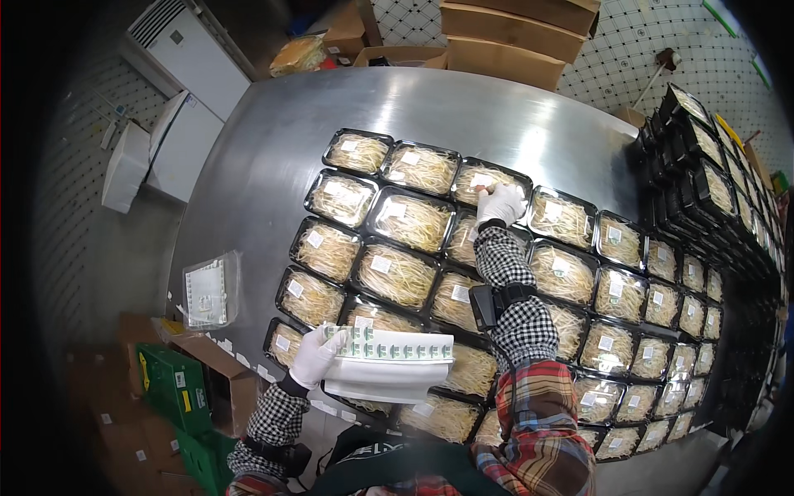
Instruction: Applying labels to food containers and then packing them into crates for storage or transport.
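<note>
My left hand, in a white glove, grips a sheet of green-and-white stickers on white backing, above the near trays. My right hand, gloved too, reaches to a black tray of bean sprouts in the far row, its fingertips at the white label on top. Whether a sticker is between those fingers cannot be told. Rows of similar film-covered sprout trays, such as one at the left, bear white labels. My right forearm hides parts of several trays.
The trays lie on a stainless steel table. Tall stacks of filled black trays stand at the right. A plastic sleeve with label sheets lies at the left. Cardboard boxes stand beyond the far edge, a green box at the lower left.
</note>
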Demonstrator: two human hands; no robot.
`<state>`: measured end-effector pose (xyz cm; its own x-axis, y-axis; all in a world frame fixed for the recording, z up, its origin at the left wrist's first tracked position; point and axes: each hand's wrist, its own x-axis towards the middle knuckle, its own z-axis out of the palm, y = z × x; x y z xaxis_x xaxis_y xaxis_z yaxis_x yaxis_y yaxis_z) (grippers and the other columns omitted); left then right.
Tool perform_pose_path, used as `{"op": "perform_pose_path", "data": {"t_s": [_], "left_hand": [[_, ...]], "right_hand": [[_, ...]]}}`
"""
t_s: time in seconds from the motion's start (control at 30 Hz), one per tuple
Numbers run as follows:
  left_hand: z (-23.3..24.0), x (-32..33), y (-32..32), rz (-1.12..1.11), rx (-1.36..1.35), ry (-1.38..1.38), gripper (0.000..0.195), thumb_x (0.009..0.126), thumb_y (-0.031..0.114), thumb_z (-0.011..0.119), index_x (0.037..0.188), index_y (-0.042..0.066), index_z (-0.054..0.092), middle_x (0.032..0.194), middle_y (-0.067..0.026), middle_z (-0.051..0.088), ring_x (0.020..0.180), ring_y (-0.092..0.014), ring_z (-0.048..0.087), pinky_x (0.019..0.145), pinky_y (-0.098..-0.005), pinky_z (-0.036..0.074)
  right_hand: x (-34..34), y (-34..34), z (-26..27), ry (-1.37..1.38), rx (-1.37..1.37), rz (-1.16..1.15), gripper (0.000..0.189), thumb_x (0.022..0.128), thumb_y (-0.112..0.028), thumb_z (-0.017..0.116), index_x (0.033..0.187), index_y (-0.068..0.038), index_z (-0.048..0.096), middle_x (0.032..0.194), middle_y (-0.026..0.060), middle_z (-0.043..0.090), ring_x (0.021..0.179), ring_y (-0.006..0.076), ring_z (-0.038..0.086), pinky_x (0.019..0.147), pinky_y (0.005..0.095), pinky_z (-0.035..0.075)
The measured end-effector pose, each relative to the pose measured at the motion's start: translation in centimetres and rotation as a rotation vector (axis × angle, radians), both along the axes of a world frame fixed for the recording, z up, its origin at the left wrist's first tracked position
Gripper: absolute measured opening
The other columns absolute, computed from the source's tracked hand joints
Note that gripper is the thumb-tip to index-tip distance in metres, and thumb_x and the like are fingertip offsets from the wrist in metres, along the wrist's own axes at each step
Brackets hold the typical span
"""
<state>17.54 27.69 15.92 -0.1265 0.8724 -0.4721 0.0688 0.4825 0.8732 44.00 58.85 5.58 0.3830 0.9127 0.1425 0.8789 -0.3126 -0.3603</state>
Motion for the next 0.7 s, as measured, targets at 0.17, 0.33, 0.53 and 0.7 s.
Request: {"op": "perform_pose_path", "data": {"t_s": [0.17,0.33,0.53,0.7], "left_hand": [[0.8,-0.3,-0.3,-0.024,0.094,0.004,0.031,0.089,0.025,0.053,0.105,-0.002,0.052,0.095,-0.0045,0.059,0.088,-0.01,0.053,0.08,-0.0243,0.042],[1.0,0.6,0.6,-0.058,0.156,0.189,0.026,0.091,0.022,0.046,0.101,-0.002,0.051,0.09,-0.0056,0.057,0.083,-0.01,0.05,0.076,-0.0251,0.041],[1.7,1.8,-0.5,-0.028,0.252,0.402,0.019,0.091,0.017,0.05,0.087,0.0,0.054,0.068,-0.0026,0.051,0.064,-0.007,0.042,0.06,-0.025,0.04],[4.1,3.5,-1.8,-0.06,0.377,0.476,0.021,0.09,0.019,0.052,0.082,0.0,0.054,0.062,-0.0064,0.047,0.058,-0.009,0.042,0.055,-0.027,0.04]], "right_hand": [[1.6,0.8,0.1,0.283,0.012,-0.02,0.038,0.065,-0.031,0.075,0.093,-0.009,0.061,0.087,0.0102,0.064,0.081,0.0254,0.061,0.072,0.0345,0.047],[2.0,-2.8,0.6,0.905,-0.058,0.464,0.013,0.079,-0.013,0.062,0.085,-0.002,0.066,0.079,0.006,0.065,0.073,0.0118,0.058,0.069,0.0254,0.045],[-4.9,-20.5,14.4,0.779,-0.311,1.228,0.041,0.071,-0.023,0.071,0.105,-0.003,0.059,0.094,0.0138,0.06,0.086,0.0237,0.059,0.078,0.0313,0.046],[-6.2,-25.0,15.9,0.666,-0.133,1.261,0.033,0.073,-0.019,0.066,0.102,-0.007,0.059,0.085,0.0115,0.057,0.083,0.0281,0.056,0.073,0.0357,0.045]]}}
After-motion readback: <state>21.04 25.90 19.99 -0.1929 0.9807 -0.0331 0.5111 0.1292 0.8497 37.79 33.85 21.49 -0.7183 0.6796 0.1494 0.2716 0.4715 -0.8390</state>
